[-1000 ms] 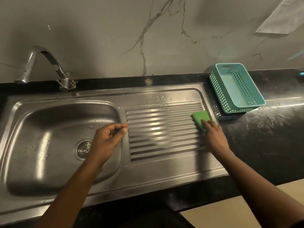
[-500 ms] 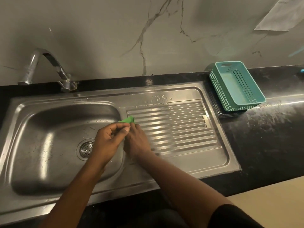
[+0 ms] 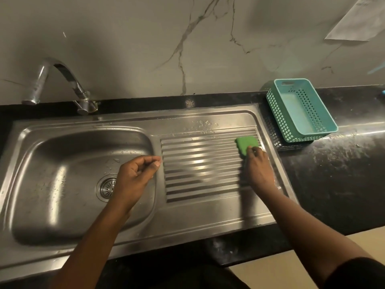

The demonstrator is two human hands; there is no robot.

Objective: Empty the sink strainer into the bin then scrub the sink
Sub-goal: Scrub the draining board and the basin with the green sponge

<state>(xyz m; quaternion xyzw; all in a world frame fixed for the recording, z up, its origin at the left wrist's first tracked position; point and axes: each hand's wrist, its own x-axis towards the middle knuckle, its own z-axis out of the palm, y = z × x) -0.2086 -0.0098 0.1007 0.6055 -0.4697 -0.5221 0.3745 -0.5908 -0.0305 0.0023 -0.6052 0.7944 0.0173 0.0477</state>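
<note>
A stainless steel sink [image 3: 52, 184] has a basin on the left and a ribbed drainboard [image 3: 200, 163] on the right. The round metal strainer [image 3: 107, 187] sits in the drain, partly hidden by my left hand. My right hand [image 3: 258, 170] presses a green scrub pad [image 3: 245, 143] onto the far right end of the drainboard. My left hand [image 3: 135, 176] hovers over the basin's right edge with its fingers curled and nothing in them.
A curved chrome tap [image 3: 60, 82] stands at the back left. A teal plastic basket [image 3: 300, 109] rests on a dark one on the black countertop [image 3: 333, 174] to the right. A marble wall backs the counter. No bin is in view.
My right hand slid the green pad from the drainboard's left edge by the basin back to its far right end. My left hand stayed in place.
</note>
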